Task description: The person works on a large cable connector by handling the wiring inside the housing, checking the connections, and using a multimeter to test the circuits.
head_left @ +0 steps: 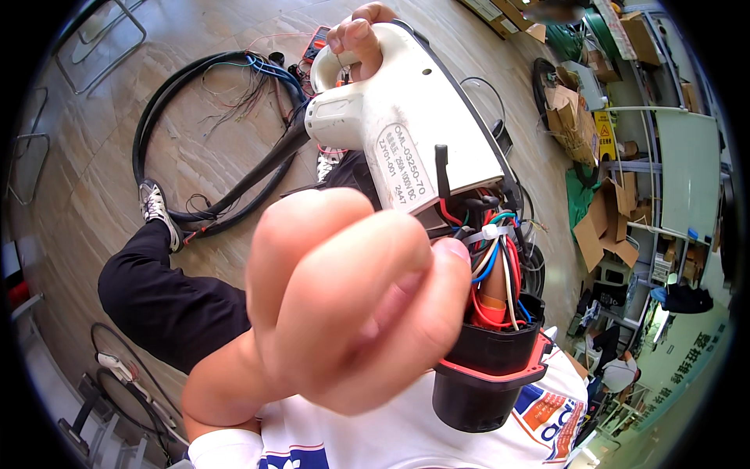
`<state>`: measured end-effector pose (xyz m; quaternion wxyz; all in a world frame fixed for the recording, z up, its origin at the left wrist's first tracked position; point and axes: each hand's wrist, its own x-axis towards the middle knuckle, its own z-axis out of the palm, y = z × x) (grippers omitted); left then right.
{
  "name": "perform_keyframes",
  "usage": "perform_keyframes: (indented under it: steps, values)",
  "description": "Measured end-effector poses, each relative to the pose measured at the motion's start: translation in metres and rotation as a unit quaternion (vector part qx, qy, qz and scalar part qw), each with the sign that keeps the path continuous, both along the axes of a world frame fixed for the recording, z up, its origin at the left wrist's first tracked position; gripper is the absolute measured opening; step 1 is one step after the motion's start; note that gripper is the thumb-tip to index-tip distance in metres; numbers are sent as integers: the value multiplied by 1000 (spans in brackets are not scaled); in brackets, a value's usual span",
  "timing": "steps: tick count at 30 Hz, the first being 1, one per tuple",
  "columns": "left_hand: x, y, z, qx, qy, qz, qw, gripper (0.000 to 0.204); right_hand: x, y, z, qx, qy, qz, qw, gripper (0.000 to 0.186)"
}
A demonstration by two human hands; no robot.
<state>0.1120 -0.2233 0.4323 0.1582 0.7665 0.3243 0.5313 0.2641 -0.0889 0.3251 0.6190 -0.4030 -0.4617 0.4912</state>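
My left hand (351,297) looms large in the foreground, its fingers curled tight and the thumb pressed against them; what it grips, if anything, is hidden. Its thumb tip is beside a white cable tie (491,232) around a bundle of red, blue, white and green wires (500,266). These wires run between an opened white charging gun (406,102) and its black connector head (484,352), which has a red gasket. At the top, my right hand (361,39) has its fingers wrapped through the gun's handle loop. That arm is hidden behind the gun.
A thick black cable (148,117) loops on the tiled floor from the gun, with stripped thin wires near a red multimeter (316,43). Cardboard boxes (605,227) and loaded shelves line the right side. Another person (621,371) is far off at lower right. Metal chair frames (101,47) stand left.
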Motion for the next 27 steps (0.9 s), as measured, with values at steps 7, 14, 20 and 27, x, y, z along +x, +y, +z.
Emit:
perform_keyframes:
  steps: [7, 14, 20, 27]
  values:
    - [1, 9, -16, -50, -80, -27, 995, 32, -2, 3, 0, -2, 2, 1, 1000, 38]
    - [-3, 6, -11, -34, -64, -52, 996, 36, -4, 0, 1, -4, 5, 5, 1000, 37]
    - [-11, -3, 7, -408, -214, -173, 870, 20, -6, 3, 0, -7, 14, 8, 1000, 37]
    - [1, -7, -15, -366, -231, -166, 886, 15, -9, 6, 3, -9, 17, 11, 1000, 36]
